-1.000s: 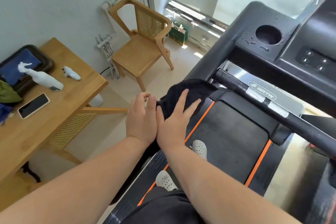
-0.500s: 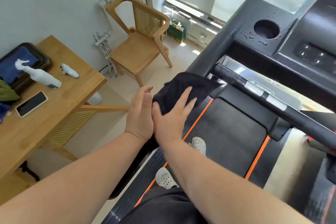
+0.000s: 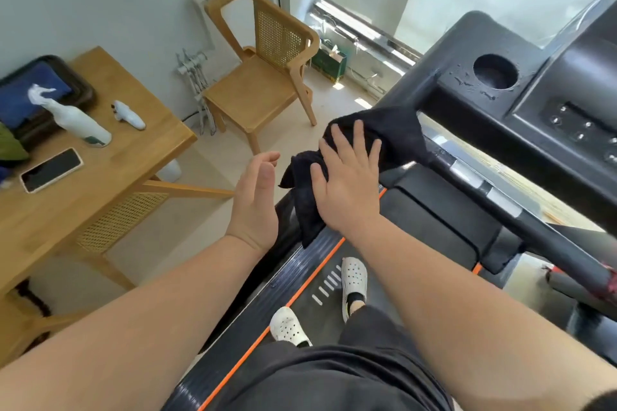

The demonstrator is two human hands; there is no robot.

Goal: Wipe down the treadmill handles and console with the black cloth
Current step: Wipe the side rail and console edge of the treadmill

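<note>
Two hands: left hand (image 3: 255,197) flat and free, fingers straight, holding nothing, just left of the black cloth (image 3: 390,133); right hand (image 3: 347,183) spread flat, palm pressing that black cloth down.
Cloth position: draped over the treadmill's side handle (image 3: 414,100), bunched under the right palm, one end hanging below the wrist.
Step in hand: looks like the side-handle wipe, with the console not yet reached.
Console (image 3: 567,87): up and right of the right fingertips, droplets sitting round the cup holder (image 3: 495,72).
Crossbar (image 3: 521,220): right of the right hand, bare, probably waiting its turn.
Next move: I'd say slide the black cloth up the side handle towards the console with steady palm pressure, and let the left hand gather the dangling end.
Count, far left of the left hand: one spray bottle (image 3: 76,120), one phone (image 3: 50,170), one wooden chair (image 3: 263,77).
Count, around the hands: two hands, one black cloth, two white clogs (image 3: 288,327), one cup holder.
</note>
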